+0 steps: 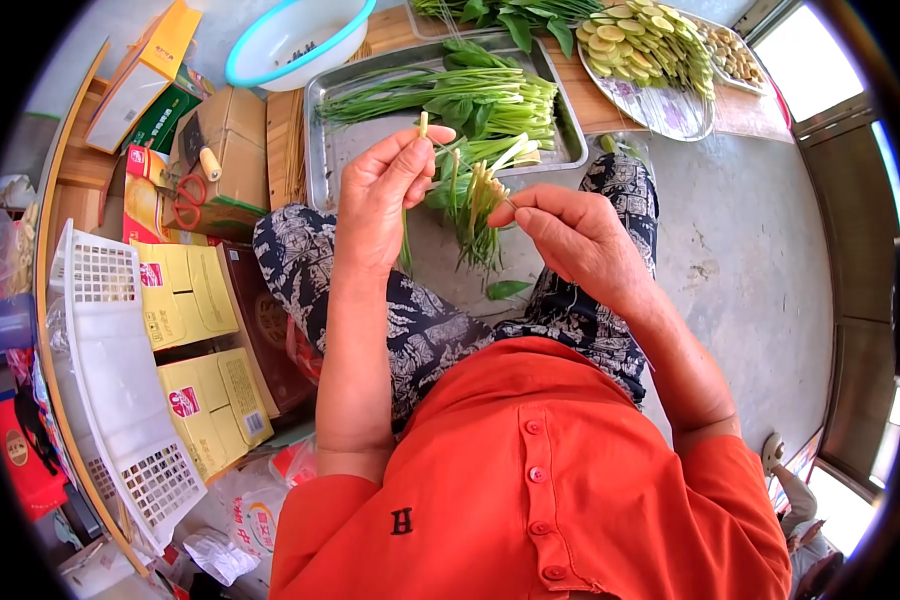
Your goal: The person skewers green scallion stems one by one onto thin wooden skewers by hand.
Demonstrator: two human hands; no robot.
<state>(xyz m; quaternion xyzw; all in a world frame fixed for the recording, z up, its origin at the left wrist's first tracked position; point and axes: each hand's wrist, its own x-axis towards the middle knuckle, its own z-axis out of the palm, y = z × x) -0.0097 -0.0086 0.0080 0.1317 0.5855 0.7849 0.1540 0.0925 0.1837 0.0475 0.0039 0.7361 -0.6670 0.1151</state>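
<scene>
My left hand (382,195) is closed in a pinch, with the pale cut end of a green stalk (423,124) standing up from the fingertips. A strip of green hangs below that hand. My right hand (575,235) is also pinched, around the end of what looks like a thin skewer (511,203). Between the hands hangs a bunch of chives (478,215), pale ends up and green leaves down, close to the right fingertips. Beyond them a metal tray (320,170) holds more bundled green stalks (510,100).
Thin sticks (288,135) lie left of the tray, below a blue-rimmed basin (270,65). A plate of sliced vegetables (635,45) is at back right. Red scissors (189,203) rest by a cardboard box (232,140). One leaf (508,289) is below my hands; another person's leg (796,490) shows at right.
</scene>
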